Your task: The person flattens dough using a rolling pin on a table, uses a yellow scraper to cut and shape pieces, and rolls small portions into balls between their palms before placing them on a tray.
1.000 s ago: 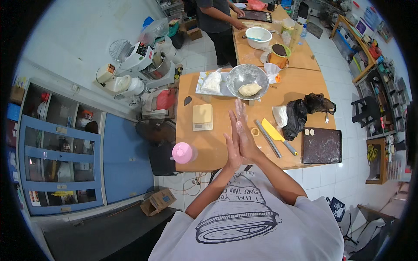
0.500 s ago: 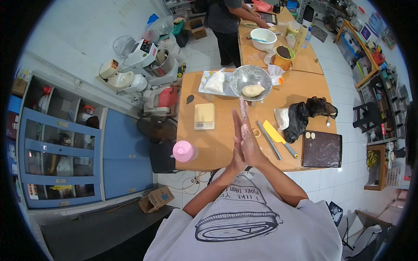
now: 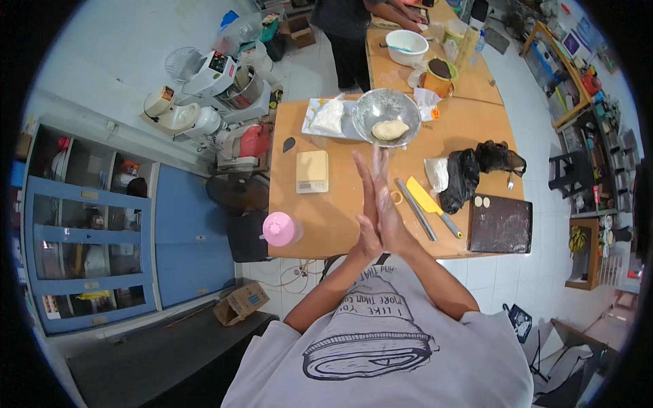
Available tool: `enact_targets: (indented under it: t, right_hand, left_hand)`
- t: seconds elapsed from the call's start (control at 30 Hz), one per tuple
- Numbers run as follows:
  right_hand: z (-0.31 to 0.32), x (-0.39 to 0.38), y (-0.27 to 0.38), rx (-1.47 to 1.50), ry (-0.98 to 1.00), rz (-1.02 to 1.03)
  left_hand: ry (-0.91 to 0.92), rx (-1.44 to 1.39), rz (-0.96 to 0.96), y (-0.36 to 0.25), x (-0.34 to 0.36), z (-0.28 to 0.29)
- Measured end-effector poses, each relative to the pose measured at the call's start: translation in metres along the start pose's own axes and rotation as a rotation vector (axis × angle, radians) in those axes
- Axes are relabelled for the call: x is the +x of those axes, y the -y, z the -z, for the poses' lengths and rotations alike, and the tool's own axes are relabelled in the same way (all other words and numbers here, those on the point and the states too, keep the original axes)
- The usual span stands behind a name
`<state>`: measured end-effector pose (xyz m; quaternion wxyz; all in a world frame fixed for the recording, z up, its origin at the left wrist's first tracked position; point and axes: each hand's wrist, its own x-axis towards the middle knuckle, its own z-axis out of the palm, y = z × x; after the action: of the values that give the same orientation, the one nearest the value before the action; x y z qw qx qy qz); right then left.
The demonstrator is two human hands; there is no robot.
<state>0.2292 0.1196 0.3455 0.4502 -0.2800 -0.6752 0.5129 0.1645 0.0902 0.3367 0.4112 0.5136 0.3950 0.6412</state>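
My left hand (image 3: 368,216) and my right hand (image 3: 386,206) meet palm to palm over the near edge of the table, fingers stretched out and pointing away from me. White flour coats the fingers, most plainly on the right hand. Whether anything lies between the palms is hidden. Just beyond the fingertips, a metal bowl (image 3: 368,112) dusted with flour holds a pale lump of dough (image 3: 390,130). Two small flat dough rounds (image 3: 481,201) lie at the far left corner of a dark baking tray (image 3: 500,231) on the right.
Left of my hands are a kitchen scale (image 3: 313,170) and a pink bottle (image 3: 279,230). To the right lie a dough ring (image 3: 396,198), a metal rod (image 3: 417,209), a yellow-bladed knife (image 3: 430,202) and a black bag (image 3: 462,180). Across the table a person (image 3: 340,34) works near a white basin (image 3: 407,47).
The view has shifted a little, so the table sits slightly higher and further left. My left fingertips have slid forward along the right hand and tilted slightly away from it.
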Motion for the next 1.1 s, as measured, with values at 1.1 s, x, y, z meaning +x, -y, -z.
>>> enact_targets:
  t: [1.1]
  right_hand:
    - [0.000,0.008,0.002,-0.210,-0.017,0.140]
  left_hand:
    - [0.029,-0.145,0.180,0.023,-0.026,0.011]
